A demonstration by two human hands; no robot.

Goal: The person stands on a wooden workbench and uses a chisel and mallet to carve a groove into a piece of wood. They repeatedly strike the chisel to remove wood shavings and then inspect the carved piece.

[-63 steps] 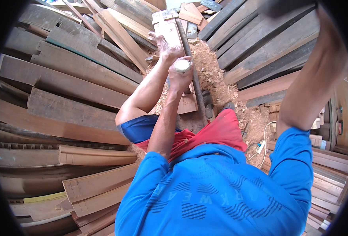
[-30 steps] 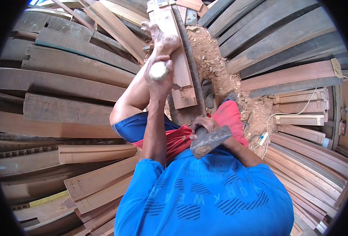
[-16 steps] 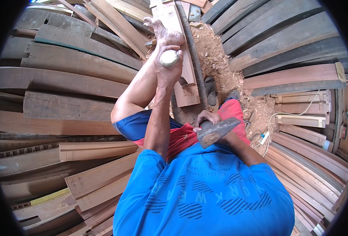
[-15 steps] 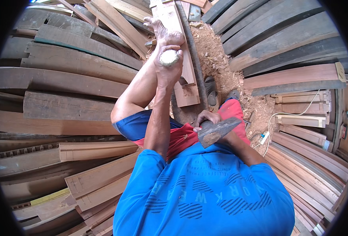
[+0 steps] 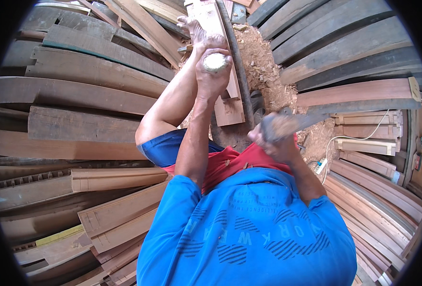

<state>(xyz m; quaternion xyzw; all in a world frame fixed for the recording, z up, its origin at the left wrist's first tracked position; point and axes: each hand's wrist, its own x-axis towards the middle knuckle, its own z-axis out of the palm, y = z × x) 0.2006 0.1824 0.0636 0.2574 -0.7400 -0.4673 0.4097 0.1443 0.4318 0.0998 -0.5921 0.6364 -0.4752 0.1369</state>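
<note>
While the right hand (image 5: 280, 149) grips a mallet (image 5: 278, 127), lettering (image 5: 287, 232) marks the shirt (image 5: 258, 214).

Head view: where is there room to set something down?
The widest patch is the shavings-strewn floor between the bench edge and weathered boards. The left hand and foot crowd the workpiece; the right hand with its blurred mallet crowds the patch's near end. Stacked planks crowd the left.

The blue long-sleeved fabric shirt (image 5: 249, 274) carries printing, upside down in this view: one widely spaced row of large, pale-blue capital letters (image 5: 246, 236), set among dark diagonal-striped blocks (image 5: 231, 254), and, toward the hem, several lines of small dark lettering (image 5: 256, 200), too fine to read surely.
</note>
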